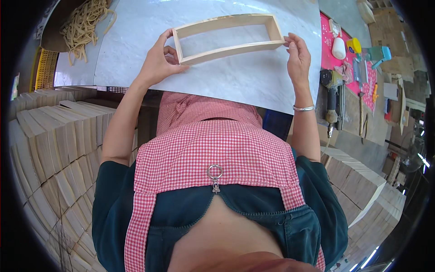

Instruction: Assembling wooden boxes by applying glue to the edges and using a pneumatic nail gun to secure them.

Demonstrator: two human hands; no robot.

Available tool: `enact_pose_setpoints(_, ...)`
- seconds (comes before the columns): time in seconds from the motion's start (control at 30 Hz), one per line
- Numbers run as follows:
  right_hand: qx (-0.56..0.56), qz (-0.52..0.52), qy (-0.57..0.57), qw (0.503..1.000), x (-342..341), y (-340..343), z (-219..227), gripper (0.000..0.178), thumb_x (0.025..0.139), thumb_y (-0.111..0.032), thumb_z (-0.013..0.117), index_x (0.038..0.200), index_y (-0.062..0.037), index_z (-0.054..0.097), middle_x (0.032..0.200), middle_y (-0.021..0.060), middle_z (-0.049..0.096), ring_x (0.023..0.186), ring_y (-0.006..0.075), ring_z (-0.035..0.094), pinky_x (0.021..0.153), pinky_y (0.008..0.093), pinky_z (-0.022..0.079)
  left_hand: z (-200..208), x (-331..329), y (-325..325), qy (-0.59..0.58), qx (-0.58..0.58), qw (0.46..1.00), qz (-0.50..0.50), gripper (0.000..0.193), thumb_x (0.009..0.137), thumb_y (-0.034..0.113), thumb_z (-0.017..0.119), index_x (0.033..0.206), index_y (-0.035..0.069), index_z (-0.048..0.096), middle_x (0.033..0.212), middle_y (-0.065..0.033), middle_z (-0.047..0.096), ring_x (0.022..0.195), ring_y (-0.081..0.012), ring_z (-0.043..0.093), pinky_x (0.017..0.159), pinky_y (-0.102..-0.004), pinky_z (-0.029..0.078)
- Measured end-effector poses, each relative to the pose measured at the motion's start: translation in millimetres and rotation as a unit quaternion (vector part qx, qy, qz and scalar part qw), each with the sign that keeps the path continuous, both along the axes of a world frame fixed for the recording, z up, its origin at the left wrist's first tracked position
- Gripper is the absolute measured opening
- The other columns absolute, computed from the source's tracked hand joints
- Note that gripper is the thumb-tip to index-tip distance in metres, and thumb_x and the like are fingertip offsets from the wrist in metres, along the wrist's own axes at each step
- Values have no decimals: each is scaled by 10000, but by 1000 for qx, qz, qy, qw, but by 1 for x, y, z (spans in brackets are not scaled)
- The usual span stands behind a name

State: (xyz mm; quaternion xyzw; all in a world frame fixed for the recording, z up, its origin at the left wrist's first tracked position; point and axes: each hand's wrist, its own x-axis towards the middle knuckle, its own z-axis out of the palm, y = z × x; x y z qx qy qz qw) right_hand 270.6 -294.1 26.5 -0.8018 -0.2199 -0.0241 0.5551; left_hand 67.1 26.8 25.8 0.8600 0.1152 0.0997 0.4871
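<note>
A long, narrow rectangular wooden frame (232, 51) of pale boards lies across the white marbled tabletop (217, 84), its middle open to the table surface. Around its left end curls my left hand (159, 63), with the thumb at the near corner and the fingers along the short side. My right hand (299, 59), a silver bangle on its wrist, has its bent fingertips against the right end. The undersides of both hands are hidden.
Tan bands (84, 29) lie tangled in a container at the far left. Stacked wooden pieces (68, 149) flank me on both sides. To the right are a pneumatic tool (331, 106), a white bottle (338, 47) and a yellow tub (353, 45) on pink cloth.
</note>
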Motion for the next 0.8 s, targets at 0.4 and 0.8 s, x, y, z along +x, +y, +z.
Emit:
enact_pose_setpoints(0.4, -76, -7, 2, 997, 6, -1, -16, 268, 908, -11, 578, 1163, 6, 661, 1035, 123, 719, 887, 191, 675, 806, 285, 535, -12, 7, 10, 10, 13, 1000, -16, 1030, 622, 114, 925, 1494, 79, 379, 1092, -148, 653, 808, -184, 625, 705, -283, 530)
enact_pose_setpoints(0.8, 21, 43, 64, 997, 9, 2, -5, 343, 934, 37, 509, 1255, 35, 628, 1131, 133, 690, 997, 198, 656, 905, 279, 513, 1, 16, 34, 34, -152, 988, 11, 862, 704, 148, 872, 1426, -64, 452, 1047, -152, 654, 871, -194, 624, 754, -261, 547)
